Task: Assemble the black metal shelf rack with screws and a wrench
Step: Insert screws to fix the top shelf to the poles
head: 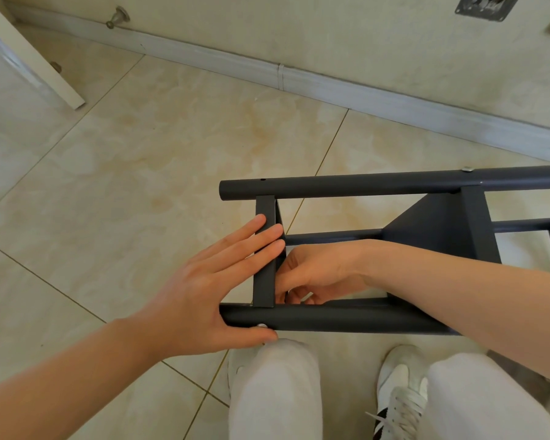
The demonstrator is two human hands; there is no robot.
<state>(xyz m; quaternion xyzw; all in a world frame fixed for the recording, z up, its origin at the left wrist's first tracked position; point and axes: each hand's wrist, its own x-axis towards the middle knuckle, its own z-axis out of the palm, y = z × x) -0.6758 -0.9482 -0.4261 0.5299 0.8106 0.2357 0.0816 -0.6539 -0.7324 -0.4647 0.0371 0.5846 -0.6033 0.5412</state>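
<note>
Two hands at the end of a black rack (362, 185) on the floor (140, 185).
The left hand (204, 287) lays straight fingers (261, 236) across the end crossbar (264, 281), thumb on the near tube by a screw (261, 326); the right hand (318, 271) curls inside the frame behind that bar, its hold hidden.

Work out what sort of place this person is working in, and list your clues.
Most likely an indoor room of a home, with the work done at floor level: glossy beige floor tiles, a white skirting board, and a metal door stopper beside it.
</note>
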